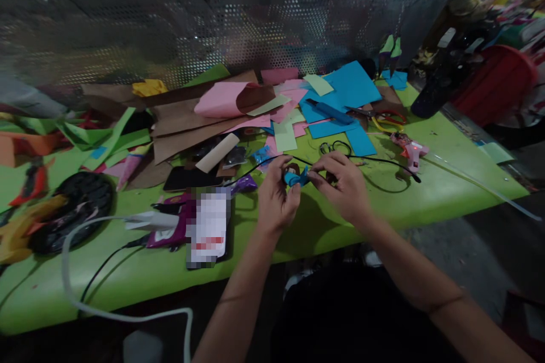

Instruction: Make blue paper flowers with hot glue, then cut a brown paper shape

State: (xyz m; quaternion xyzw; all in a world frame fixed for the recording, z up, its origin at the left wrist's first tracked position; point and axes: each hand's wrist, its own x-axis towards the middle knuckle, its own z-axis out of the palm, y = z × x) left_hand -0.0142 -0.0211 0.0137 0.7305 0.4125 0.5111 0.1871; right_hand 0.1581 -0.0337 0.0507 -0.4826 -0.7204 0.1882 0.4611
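Small blue piece (293,177): held above the worktop (451,194), inside the middle of its front edge. The left hand (279,193) grips it between thumb and fingers; the right hand (340,184) has its fingertips pinched on its right end. Obstructions: a black cable (385,160) crosses immediately behind both hands, and black-handled scissors (335,148) lie just beyond the right hand. Toward the right edge, a pink glue gun (414,154) shows a red light. Left of the left hand, near the front edge, lie a white-faced packet (212,224) and a purple device (172,215). Blue sheets (353,88) and brown sheets (181,136) clutter the back edge, before a perforated metal panel (255,39).
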